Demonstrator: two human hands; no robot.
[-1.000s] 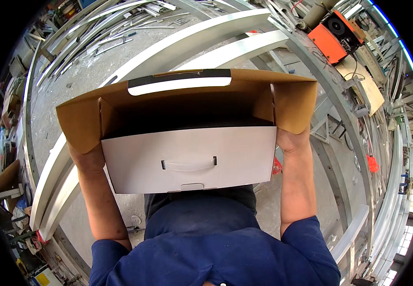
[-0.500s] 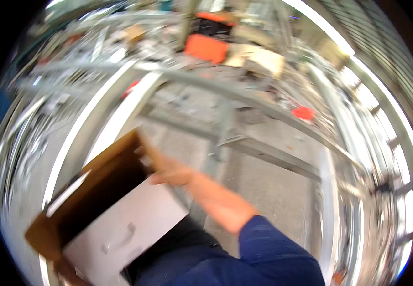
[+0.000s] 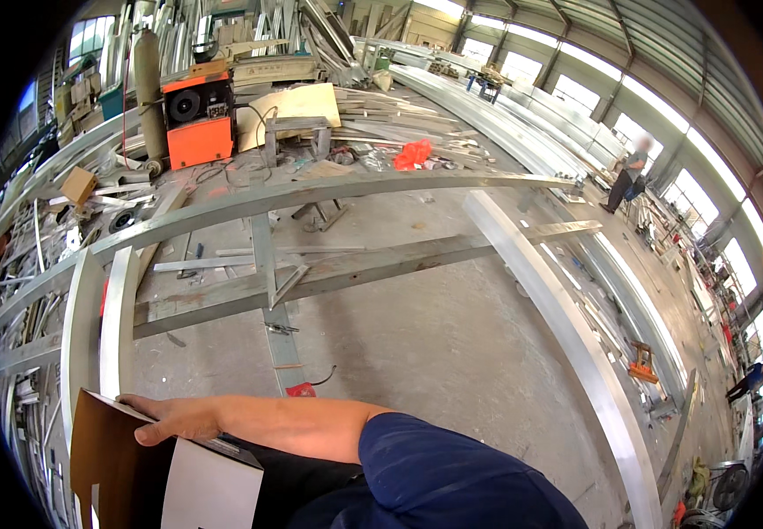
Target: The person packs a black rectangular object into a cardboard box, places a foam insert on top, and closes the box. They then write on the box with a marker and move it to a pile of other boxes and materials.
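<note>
A cardboard box (image 3: 110, 454), brown inside and white outside, is open at the lower left. My right hand (image 3: 174, 418) grips its upper edge, the thumb over the inner side and the fingers along the rim. The right forearm runs across the lower middle from a navy sleeve. What the box contains is hidden in shadow. My left hand is out of sight. Just beyond the box stand two pale metal profiles (image 3: 118, 322), side by side.
A steel frame (image 3: 311, 196) of long beams spans ahead. At right lies a long silver profile (image 3: 566, 344). An orange machine (image 3: 198, 123) stands beside a gas cylinder (image 3: 148, 93). Scrap metal lies around, with a red bag (image 3: 412, 154) in it. A person (image 3: 628, 176) stands far right.
The view has swung toward the right and steadied. The box, still in my right hand, now sits lower and further left in the picture. My left hand has left the view.
</note>
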